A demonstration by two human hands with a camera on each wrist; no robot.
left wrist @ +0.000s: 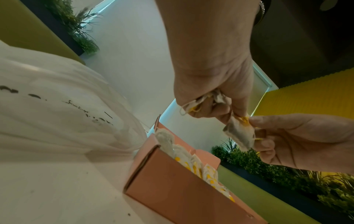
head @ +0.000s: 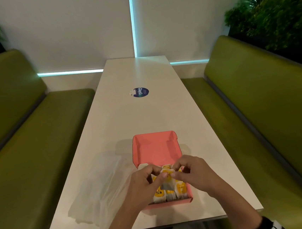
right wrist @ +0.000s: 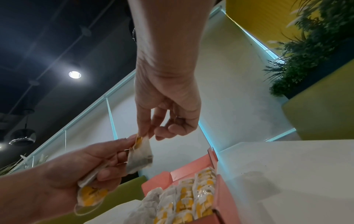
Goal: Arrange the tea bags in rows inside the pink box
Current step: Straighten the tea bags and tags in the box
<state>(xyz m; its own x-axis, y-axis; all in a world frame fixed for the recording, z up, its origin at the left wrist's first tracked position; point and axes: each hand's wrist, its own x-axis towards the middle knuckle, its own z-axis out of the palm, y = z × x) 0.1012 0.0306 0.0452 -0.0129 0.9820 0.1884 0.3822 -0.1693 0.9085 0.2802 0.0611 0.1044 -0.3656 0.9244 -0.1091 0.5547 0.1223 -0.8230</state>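
The open pink box (head: pixel 157 148) sits on the white table near its front edge, with rows of tea bags (head: pixel 180 190) with yellow tags standing inside. Just above the box, both hands hold one tea bag (head: pixel 167 184) by its top. My left hand (head: pixel 160 176) pinches its left side and my right hand (head: pixel 176 173) pinches its right. The left wrist view shows the hanging bag (left wrist: pixel 239 134) and spare tea bags (left wrist: pixel 199 103) tucked in the left palm. In the right wrist view my right hand (right wrist: pixel 143 134) pinches the bag (right wrist: pixel 140 157) above the box (right wrist: pixel 226 195).
A crumpled clear plastic bag (head: pixel 101 185) lies on the table left of the box. A round blue sticker (head: pixel 140 92) is farther back on the table (head: pixel 146 114). Green benches (head: pixel 258 122) run along both sides, with plants behind them.
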